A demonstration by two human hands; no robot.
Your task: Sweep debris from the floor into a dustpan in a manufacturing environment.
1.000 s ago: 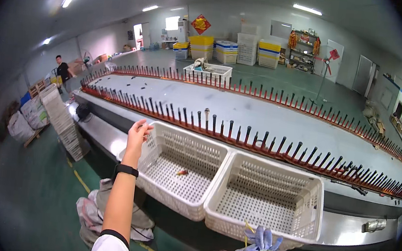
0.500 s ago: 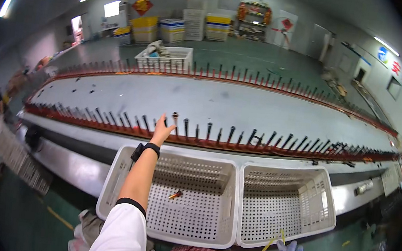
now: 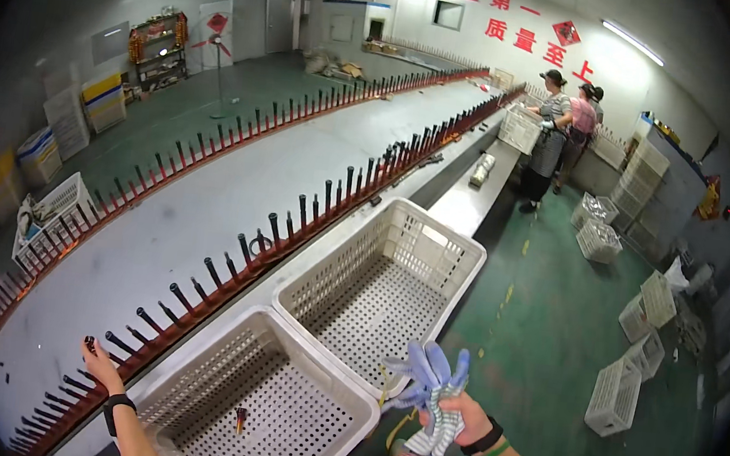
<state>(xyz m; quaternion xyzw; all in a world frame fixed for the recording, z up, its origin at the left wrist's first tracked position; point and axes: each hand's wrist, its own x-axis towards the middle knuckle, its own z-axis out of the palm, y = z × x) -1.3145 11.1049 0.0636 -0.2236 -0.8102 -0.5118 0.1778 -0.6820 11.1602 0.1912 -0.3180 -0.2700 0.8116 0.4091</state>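
My left hand (image 3: 104, 368) reaches to the conveyor's near edge, its fingers closed round a small dark-headed part (image 3: 90, 342); most of that part is hidden. Beside the hand runs a row of upright black rods (image 3: 274, 226) on a reddish rail. In my right hand (image 3: 467, 422) is a pair of work gloves (image 3: 433, 379), bluish-purple on the fingers and striped at the cuffs. The gloves hang over the corner of the perforated crates. Inside the nearer white crate (image 3: 357, 403) lies one small orange and dark part (image 3: 241, 421).
A second white crate (image 3: 473, 255) adjoins the first along the bench. Farther off, people (image 3: 553, 128) stand by another crate (image 3: 520, 129). More crates (image 3: 614, 395) sit on the green floor at right. Across the grey table top (image 3: 207, 203) runs a second rod row.
The view has swung to the right, bringing people and the right-hand floor into sight. My right hand with the gloves has come up into view; my left hand stays at the rod row.
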